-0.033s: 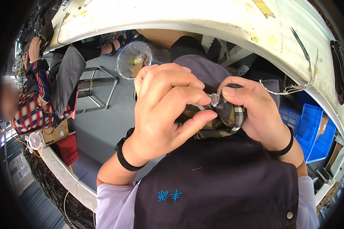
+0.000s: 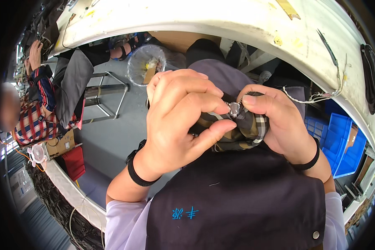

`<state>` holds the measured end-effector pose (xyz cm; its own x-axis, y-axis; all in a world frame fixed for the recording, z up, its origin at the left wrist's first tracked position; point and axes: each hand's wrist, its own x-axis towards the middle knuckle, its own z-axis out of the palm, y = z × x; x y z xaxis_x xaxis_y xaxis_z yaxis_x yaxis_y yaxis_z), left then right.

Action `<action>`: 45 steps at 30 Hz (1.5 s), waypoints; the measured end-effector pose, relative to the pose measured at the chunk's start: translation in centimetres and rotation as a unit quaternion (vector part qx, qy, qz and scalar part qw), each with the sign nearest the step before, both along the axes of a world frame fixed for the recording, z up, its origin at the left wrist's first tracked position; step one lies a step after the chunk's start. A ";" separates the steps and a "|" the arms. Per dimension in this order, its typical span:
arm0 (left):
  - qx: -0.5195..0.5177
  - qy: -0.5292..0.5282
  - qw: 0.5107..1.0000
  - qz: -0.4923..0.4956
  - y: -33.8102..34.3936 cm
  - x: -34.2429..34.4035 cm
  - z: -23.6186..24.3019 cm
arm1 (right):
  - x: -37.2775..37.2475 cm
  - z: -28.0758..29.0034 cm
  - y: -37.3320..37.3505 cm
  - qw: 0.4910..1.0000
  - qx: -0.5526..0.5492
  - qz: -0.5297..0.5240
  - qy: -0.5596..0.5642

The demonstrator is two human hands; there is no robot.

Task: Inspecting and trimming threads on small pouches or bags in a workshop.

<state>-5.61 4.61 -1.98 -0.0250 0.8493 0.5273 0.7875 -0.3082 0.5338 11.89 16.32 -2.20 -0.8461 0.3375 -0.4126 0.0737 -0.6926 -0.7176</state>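
Note:
A plaid olive, black and white fabric piece (image 2: 257, 127) with a metal zip and its silver slider (image 2: 233, 109) is held over my dark apron (image 2: 237, 191). My left hand (image 2: 183, 116) curls over the fabric's left part, index fingertip at the zip beside the slider and thumb just below it. My right hand (image 2: 277, 116) grips the fabric's right side, thumb pressed by the zip's teeth right of the slider. Parts of the fabric are hidden behind my fingers.
A white worktable (image 2: 250, 16) arches across the top with black scissors (image 2: 327, 46) and cords. A lined bin (image 2: 135, 66) and metal stool frame (image 2: 118, 100) stand below. A co-worker (image 2: 39, 116) handles dark fabric at the left. Blue crates (image 2: 341, 143) lie right, a red bin (image 2: 73, 162) lower left.
The co-worker's fingers at the far left have shifted very slightly. My hands and the plaid fabric look almost the same.

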 end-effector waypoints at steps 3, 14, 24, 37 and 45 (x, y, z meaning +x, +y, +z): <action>-0.037 -0.049 0.998 -0.010 -0.1 -0.3 -0.2 | 0.0 -0.6 0.5 0.994 -0.103 0.021 0.028; -0.040 0.150 0.980 0.127 -0.9 2.4 2.0 | 0.0 -1.2 0.2 0.988 -0.149 0.024 0.035; -0.016 0.217 0.971 0.100 -1.0 2.4 3.5 | 0.1 -0.1 -0.9 0.996 -0.088 0.001 0.029; -0.050 0.257 0.964 0.048 -0.7 2.6 4.4 | 0.9 -0.1 -1.2 0.992 -0.116 0.016 0.049; 0.011 0.249 0.968 0.033 -0.2 1.8 3.0 | 0.9 -0.1 -1.9 0.997 -0.076 0.000 0.008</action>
